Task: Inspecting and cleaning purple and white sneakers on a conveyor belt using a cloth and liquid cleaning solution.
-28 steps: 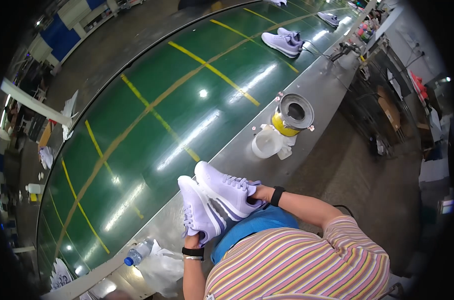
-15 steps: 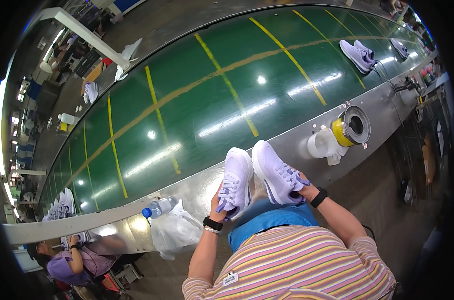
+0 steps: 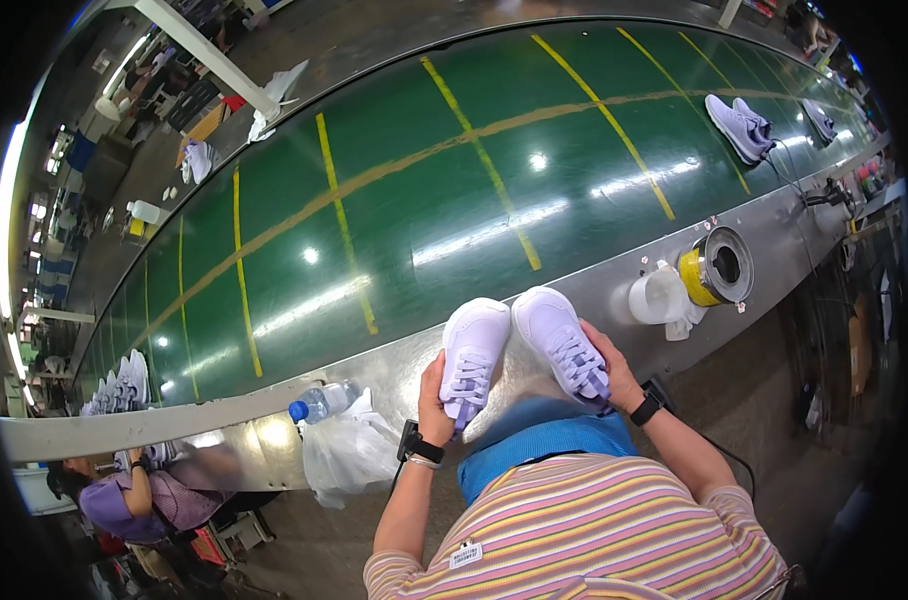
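Note:
Two pale lavender lace-up sneakers are held side by side over the metal ledge, toes pointing away from me. My left hand (image 3: 435,407) grips the left sneaker (image 3: 473,350) along its outer side, near the heel. Around the outer side of the right sneaker (image 3: 557,335) my right hand (image 3: 614,370) is closed. Both uppers and laces face up, and the toes are close together but apart. Part of the fingers on each hand is hidden behind the shoes. A black band sits on each wrist.
Beyond the metal ledge (image 3: 414,365) runs a green conveyor belt (image 3: 394,230) with yellow lines; more sneakers (image 3: 739,128) lie on it at far right. A yellow-banded can (image 3: 702,277) and white cup (image 3: 654,298) stand right; a water bottle (image 3: 326,401) and plastic bag (image 3: 349,452) left. Another person (image 3: 139,500) sits lower left.
The right sneaker has turned, so its laces now face up more fully. My right hand has shifted up its outer side. The left sneaker tilts slightly differently, and the view has shifted a little.

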A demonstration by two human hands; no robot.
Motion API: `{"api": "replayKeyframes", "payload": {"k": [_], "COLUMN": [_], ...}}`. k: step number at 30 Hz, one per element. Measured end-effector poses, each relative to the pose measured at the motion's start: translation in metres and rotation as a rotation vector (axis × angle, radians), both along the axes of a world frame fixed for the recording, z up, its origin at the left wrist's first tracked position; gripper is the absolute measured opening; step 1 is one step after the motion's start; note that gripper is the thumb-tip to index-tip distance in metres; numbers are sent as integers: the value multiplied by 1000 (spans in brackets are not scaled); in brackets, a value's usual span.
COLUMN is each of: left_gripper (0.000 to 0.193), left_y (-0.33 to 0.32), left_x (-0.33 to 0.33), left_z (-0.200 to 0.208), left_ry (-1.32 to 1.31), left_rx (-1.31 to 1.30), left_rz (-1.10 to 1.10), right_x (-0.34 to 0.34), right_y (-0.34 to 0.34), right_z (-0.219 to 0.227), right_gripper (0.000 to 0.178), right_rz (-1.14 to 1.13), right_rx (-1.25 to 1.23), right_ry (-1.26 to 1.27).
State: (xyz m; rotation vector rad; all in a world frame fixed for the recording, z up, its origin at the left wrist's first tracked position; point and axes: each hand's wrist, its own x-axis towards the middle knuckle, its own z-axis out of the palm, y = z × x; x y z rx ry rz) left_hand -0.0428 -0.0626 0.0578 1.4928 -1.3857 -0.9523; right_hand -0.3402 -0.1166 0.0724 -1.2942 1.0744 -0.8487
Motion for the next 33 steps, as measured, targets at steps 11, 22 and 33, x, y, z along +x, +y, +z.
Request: {"api": "replayKeyframes", "payload": {"k": [11,22,33], "left_gripper": [79,81,86], "left_y": [2,6,12], "left_x": [-15,-20,-34], "left_z": [28,29,28], "left_ry": [-252,-290,-431], "left_rx": [30,40,177], "left_rz": [57,118,155], "right_x": [15,20,41], "right_y": [7,9,14], "right_z": [21,24,21], "right_gripper": [75,76,80], "right_rz": [-44,-77,-117], "right_rx": [-350,-363,-294], "right_ry": [486,577,635]}}
